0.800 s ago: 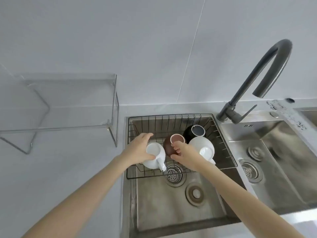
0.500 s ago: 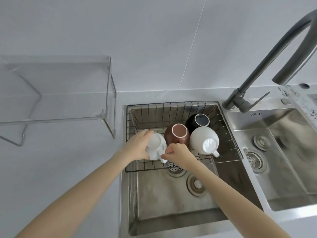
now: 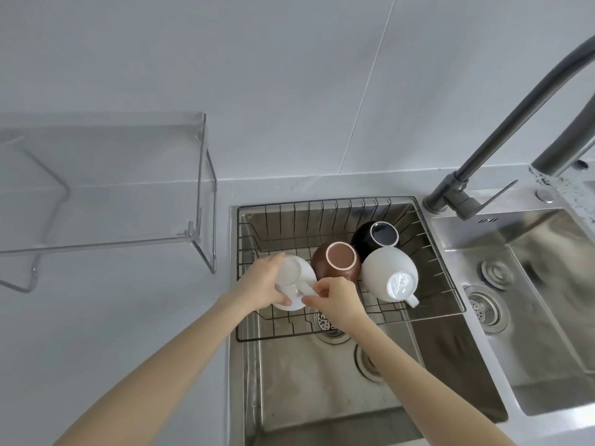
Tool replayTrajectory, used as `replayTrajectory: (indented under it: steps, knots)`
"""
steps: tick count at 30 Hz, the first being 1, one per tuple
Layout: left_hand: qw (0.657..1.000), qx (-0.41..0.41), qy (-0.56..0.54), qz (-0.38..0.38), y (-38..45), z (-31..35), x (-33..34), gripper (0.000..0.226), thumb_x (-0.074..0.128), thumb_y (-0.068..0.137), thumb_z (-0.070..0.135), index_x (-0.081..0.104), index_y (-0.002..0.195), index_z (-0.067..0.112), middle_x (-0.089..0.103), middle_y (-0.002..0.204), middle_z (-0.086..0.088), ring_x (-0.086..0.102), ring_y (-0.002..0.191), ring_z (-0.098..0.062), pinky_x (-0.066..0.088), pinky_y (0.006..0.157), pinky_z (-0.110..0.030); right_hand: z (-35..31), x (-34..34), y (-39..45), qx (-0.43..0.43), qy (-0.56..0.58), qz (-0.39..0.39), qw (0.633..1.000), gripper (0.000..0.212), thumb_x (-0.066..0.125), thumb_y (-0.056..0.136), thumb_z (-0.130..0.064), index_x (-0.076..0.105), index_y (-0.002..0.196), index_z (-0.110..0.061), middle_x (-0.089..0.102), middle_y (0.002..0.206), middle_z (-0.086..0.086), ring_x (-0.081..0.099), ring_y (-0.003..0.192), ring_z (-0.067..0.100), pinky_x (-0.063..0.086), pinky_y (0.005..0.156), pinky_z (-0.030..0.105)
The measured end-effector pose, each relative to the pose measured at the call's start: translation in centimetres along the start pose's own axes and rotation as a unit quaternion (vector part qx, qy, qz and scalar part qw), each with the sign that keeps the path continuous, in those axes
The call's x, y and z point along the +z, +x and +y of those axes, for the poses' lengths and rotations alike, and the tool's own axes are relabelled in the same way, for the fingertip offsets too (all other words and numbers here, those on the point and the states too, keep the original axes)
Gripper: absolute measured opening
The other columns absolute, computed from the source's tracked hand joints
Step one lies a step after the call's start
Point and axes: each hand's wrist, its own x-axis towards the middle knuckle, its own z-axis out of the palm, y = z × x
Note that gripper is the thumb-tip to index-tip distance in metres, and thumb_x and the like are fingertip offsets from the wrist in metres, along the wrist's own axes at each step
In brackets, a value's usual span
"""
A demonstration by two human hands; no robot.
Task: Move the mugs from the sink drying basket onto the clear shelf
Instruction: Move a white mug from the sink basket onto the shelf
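A wire drying basket point(image 3: 325, 217) spans the left sink bowl. Upside down in it are a brown mug point(image 3: 336, 265), a black mug point(image 3: 375, 236) behind it and a white mug point(image 3: 388, 275) at the right. A second white mug point(image 3: 294, 273) sits at the basket's left end. My left hand point(image 3: 260, 286) wraps around its body from the left. My right hand point(image 3: 338, 300) pinches its handle from the front. The clear shelf point(image 3: 106, 175) stands on the counter to the left with nothing on it.
A dark grey faucet point(image 3: 502, 133) arches over the divide between the left bowl and the right sink bowl point(image 3: 547, 284). Drain strainers lie in both bowls. A white tiled wall rises behind the counter.
My right hand has left the brown mug and moved left onto the white mug's handle. My left hand stays on that mug. The camera has shifted closer.
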Motion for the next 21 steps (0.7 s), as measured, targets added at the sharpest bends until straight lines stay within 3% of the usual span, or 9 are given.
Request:
replayTrajectory:
  steps: [2,5,8,9,11,13,16,21]
  knots:
    - [1.000,0.003,-0.008,0.020,-0.4,0.4,-1.0,0.101,0.082,0.060,0.024,0.022,0.141,0.011,0.040,0.143,-0.010,0.037,0.129,-0.027,0.034,0.104,-0.038,-0.5,-0.7,-0.2,-0.012,0.024,0.021,0.999,0.032,0.071,0.068,-0.019,0.056,0.067,0.009,0.041,0.061,0.008,0.035,0.060,0.017,0.029,0.060,0.029]
    - [0.997,0.020,-0.018,0.066,-1.4,1.7,-3.2,0.100,0.082,0.060,0.024,0.024,0.140,0.010,0.042,0.141,-0.010,0.038,0.128,-0.027,0.034,0.102,-0.037,-2.3,-2.2,-0.8,-0.045,0.044,0.048,0.997,0.032,0.072,0.068,-0.021,0.061,0.072,0.008,0.046,0.061,0.013,0.039,0.060,0.016,0.032,0.061,0.030]
    - [0.991,0.039,-0.042,0.119,-2.7,3.0,-5.9,0.096,0.084,0.055,0.026,0.034,0.135,0.011,0.051,0.132,-0.010,0.046,0.119,-0.027,0.039,0.095,-0.034,-4.9,-4.4,-2.0,-0.085,0.062,0.083,0.991,0.019,0.073,0.069,-0.022,0.070,0.075,-0.004,0.069,0.074,0.016,0.058,0.065,0.024,0.046,0.061,0.030]
    - [0.988,0.046,-0.050,0.138,-3.4,3.5,-7.1,0.092,0.084,0.054,0.027,0.038,0.131,0.011,0.055,0.127,-0.008,0.049,0.115,-0.026,0.039,0.088,-0.031,-6.0,-5.1,-2.5,-0.099,0.070,0.090,0.989,0.015,0.073,0.070,-0.023,0.072,0.078,-0.009,0.072,0.076,0.011,0.062,0.066,0.021,0.047,0.058,0.022]
    - [0.981,0.060,-0.063,0.174,-4.8,4.5,-9.4,0.083,0.085,0.053,0.026,0.044,0.123,0.010,0.058,0.116,-0.005,0.052,0.108,-0.025,0.037,0.080,-0.028,-8.1,-6.4,-3.4,-0.122,0.100,0.096,0.983,0.010,0.074,0.070,-0.022,0.073,0.078,-0.015,0.073,0.069,0.002,0.062,0.061,0.012,0.044,0.053,0.011]
    - [0.971,0.076,-0.077,0.214,-6.6,5.4,-12.2,0.081,0.085,0.053,0.024,0.045,0.122,0.012,0.057,0.107,0.000,0.052,0.103,-0.022,0.038,0.080,-0.027,-10.7,-7.6,-4.3,-0.152,0.134,0.097,0.974,0.005,0.075,0.070,-0.021,0.074,0.072,-0.016,0.070,0.060,-0.005,0.061,0.058,0.006,0.044,0.058,0.014]
    - [0.955,0.095,-0.101,0.262,-8.8,6.0,-16.4,0.081,0.085,0.053,0.021,0.046,0.124,0.014,0.051,0.101,0.007,0.048,0.096,-0.014,0.036,0.080,-0.023,-15.0,-8.7,-5.0,-0.195,0.160,0.092,0.963,0.009,0.074,0.071,-0.020,0.073,0.070,-0.011,0.073,0.066,0.007,0.060,0.060,0.010,0.044,0.062,0.021]
    - [0.938,0.098,-0.125,0.309,-11.1,4.9,-22.5,0.072,0.085,0.053,0.014,0.053,0.118,0.013,0.055,0.101,0.006,0.052,0.094,-0.015,0.041,0.074,-0.024,-21.6,-8.7,-4.1,-0.246,0.160,0.077,0.953,0.017,0.073,0.072,-0.022,0.071,0.071,-0.005,0.071,0.069,0.015,0.054,0.059,0.010,0.040,0.057,0.018]
